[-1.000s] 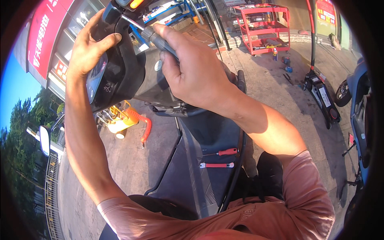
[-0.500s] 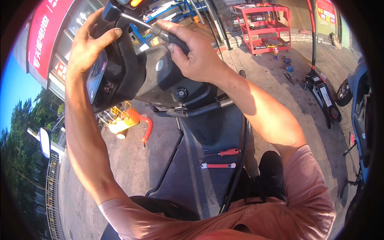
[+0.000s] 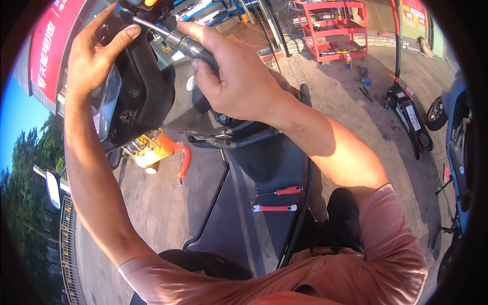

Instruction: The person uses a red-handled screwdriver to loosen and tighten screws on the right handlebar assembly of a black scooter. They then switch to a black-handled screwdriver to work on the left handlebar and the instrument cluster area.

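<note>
My right hand (image 3: 239, 76) is closed round the dark handle of a screwdriver (image 3: 192, 47), its forefinger stretched along the grip. The bright shaft points up and left to the black handlebar housing (image 3: 125, 16), near an orange button (image 3: 150, 2). What the tip meets is too small to make out. My left hand (image 3: 90, 63) curls round the housing's left side, its thumb close to the shaft's end and its fingertips partly hidden. Below lies the scooter's dark front panel (image 3: 178, 104), with a round lock (image 3: 222, 118) partly behind my right wrist.
A red-handled screwdriver (image 3: 288, 190) and a red-and-silver wrench (image 3: 274, 208) lie on the footboard (image 3: 229, 223). A yellow compressor (image 3: 152, 152) with a coiled red hose stands at left. Right are a red tool cart (image 3: 333, 35), a floor jack (image 3: 406, 119) and another scooter (image 3: 460, 152).
Both hands and the handlebar housing sit further left and slightly higher in view. The shaft still points at the housing, and my right hand keeps its hold on the screwdriver.
</note>
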Demonstrator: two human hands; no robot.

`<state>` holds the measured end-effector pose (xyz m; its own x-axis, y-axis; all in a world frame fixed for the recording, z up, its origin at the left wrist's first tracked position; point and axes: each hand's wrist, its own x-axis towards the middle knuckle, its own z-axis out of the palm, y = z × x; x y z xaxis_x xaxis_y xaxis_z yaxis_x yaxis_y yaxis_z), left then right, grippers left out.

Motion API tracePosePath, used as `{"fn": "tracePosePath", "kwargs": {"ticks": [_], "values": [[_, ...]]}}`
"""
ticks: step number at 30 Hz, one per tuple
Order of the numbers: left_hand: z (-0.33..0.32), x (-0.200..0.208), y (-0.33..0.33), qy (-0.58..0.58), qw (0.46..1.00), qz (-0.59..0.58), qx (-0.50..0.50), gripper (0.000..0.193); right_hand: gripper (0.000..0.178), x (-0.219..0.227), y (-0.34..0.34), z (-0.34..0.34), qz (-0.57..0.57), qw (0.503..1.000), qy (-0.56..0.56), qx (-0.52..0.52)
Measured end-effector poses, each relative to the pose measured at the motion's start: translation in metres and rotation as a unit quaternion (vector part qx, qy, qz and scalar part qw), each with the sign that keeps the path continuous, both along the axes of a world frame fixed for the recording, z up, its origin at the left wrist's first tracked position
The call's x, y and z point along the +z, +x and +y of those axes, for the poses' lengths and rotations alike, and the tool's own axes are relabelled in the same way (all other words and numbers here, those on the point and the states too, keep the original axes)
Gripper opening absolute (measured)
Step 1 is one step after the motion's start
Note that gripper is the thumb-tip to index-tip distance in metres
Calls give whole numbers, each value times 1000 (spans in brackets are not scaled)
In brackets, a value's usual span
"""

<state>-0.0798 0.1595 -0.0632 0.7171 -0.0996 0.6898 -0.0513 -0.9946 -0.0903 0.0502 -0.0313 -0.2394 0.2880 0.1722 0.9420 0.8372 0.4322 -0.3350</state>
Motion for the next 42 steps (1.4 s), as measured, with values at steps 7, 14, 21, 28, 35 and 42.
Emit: {"fn": "tracePosePath", "kwargs": {"ticks": [7,14,21,28,35,42], "values": [[-25,-6,7,-31,999,2,-33,60,40,21,-6,-1,-10,1000,9,-15],[-78,-33,-5,-98,989,-97,61,66,37,36,5,-1,-65,993,64,73],[-69,-28,6,-81,988,-114,67,67,41,23,-9,-35,-79,995,6,52],[-21,-12,9,2,998,-60,10,63,36,38,-8,-61,-103,984,-121,80],[11,-1,5,-14,997,-73,36,55,33,57,7,-68,-156,956,-208,138],[3,-7,7,-58,996,-61,-5,65,30,65,-3,-120,-99,947,-271,140]]}}
